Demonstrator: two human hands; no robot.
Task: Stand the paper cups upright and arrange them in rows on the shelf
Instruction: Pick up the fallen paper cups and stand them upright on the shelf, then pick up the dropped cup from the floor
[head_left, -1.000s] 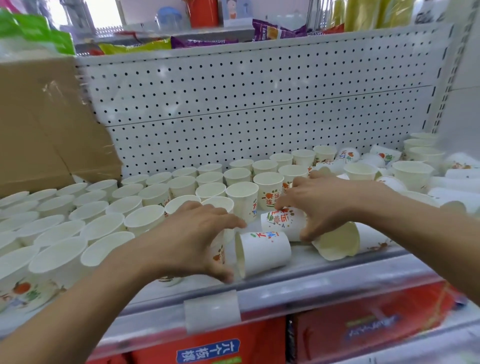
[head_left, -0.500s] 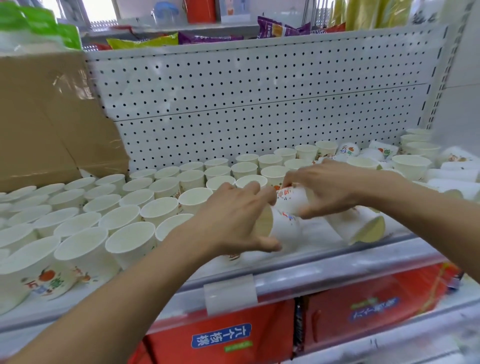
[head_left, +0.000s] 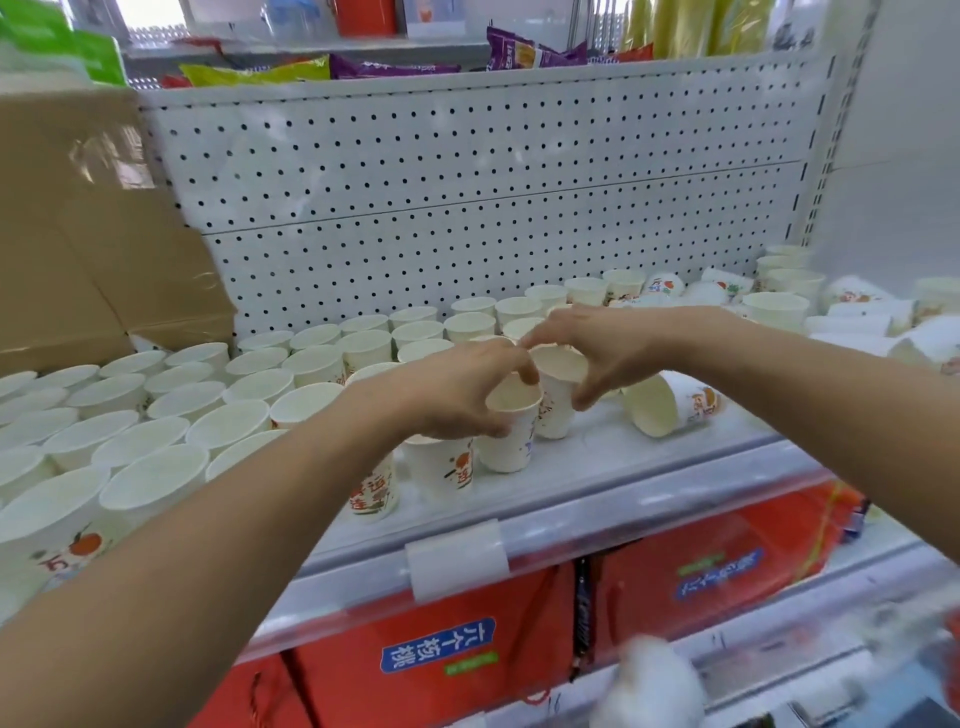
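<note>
Two paper cups stand upright on the shelf (head_left: 649, 467), just behind the clear label holder (head_left: 457, 558) clipped to its front rail. We log the front cup (head_left: 511, 434) held at the rim by the left hand (head_left: 452, 395), thumb and fingers (head_left: 522, 364) curled narrow round its mouth. The second cup (head_left: 556, 402) sits just behind and to the right of it. The right hand (head_left: 613, 348) grips this one from above, thumb down the near side, fingers across the far rim. We cannot tell whether the two cups touch. Right of the holder, past the right hand, a fallen cup (head_left: 670, 405) lies on its side, mouth toward us. Left of the holder and back toward the wall, rows of upright cups (head_left: 208, 410) fill the shelf, the nearest ones just beside the left hand. Far right of the holder lies a heap of toppled cups (head_left: 857, 322). Behind the holder rises the white pegboard (head_left: 467, 182); far left of it leans a cardboard box (head_left: 78, 234). Below the holder we see red cartons (head_left: 441, 649) with blue labels.
</note>
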